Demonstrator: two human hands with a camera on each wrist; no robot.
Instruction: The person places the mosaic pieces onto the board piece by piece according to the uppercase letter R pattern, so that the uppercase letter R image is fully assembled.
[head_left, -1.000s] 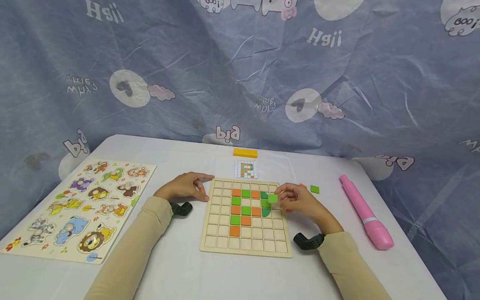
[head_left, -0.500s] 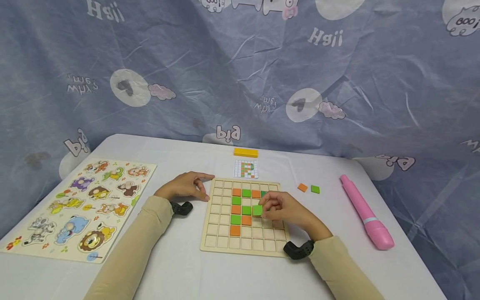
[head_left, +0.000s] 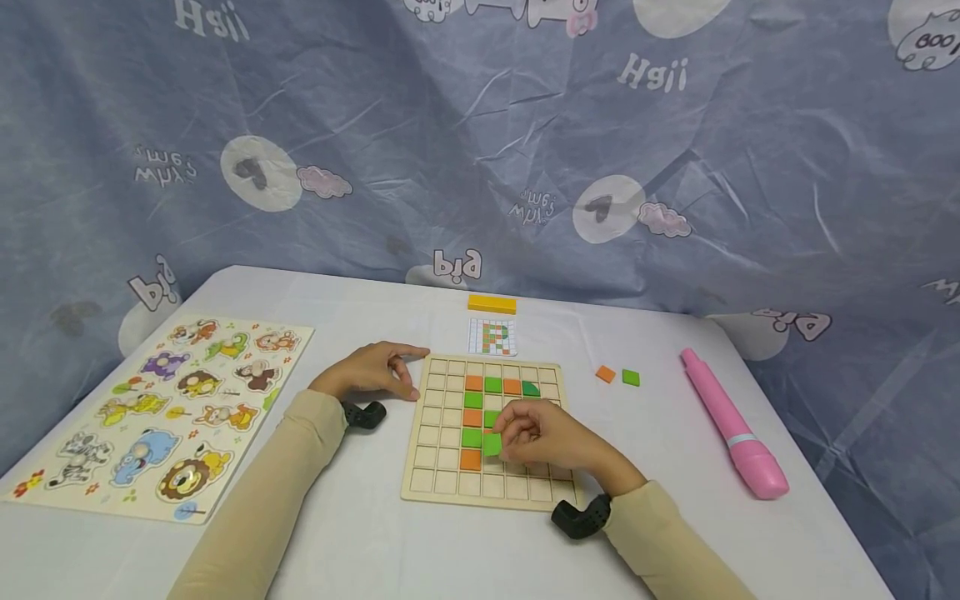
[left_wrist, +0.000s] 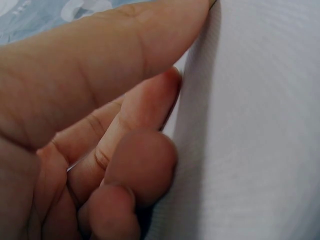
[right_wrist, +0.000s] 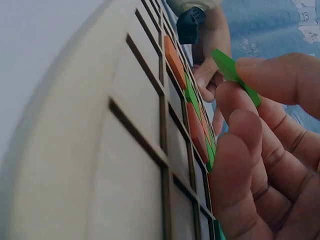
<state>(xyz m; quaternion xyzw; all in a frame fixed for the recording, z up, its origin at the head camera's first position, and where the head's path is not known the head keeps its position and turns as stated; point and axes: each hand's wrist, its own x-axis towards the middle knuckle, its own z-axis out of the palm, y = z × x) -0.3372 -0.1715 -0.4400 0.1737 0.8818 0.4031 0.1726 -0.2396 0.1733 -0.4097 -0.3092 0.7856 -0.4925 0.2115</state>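
My right hand [head_left: 551, 435] pinches a green square tile [head_left: 491, 445] between thumb and fingers. In the right wrist view that green tile [right_wrist: 231, 72] is raised above the board's surface. Below is a wooden grid board [head_left: 442, 482] with orange and green tiles in its cells, including an orange tile [head_left: 470, 459] low in the pattern and a dark green curved piece [head_left: 530, 388] at upper right. My right hand hides part of the pattern. At the board's upper left edge rests my left hand [head_left: 367, 370], index finger and thumb spread, touching the rim.
A small pattern card [head_left: 492, 337] and a yellow block [head_left: 492, 304] lie behind the board. To the right are a loose orange tile [head_left: 605, 374], a loose green tile [head_left: 631, 377] and a pink microphone-shaped object [head_left: 735, 425]. An animal puzzle board [head_left: 161, 417] occupies the left.
My right hand has carried the green tile leftward and nearer, from the board's right side to above its lower middle. The left hand stays at the rim.
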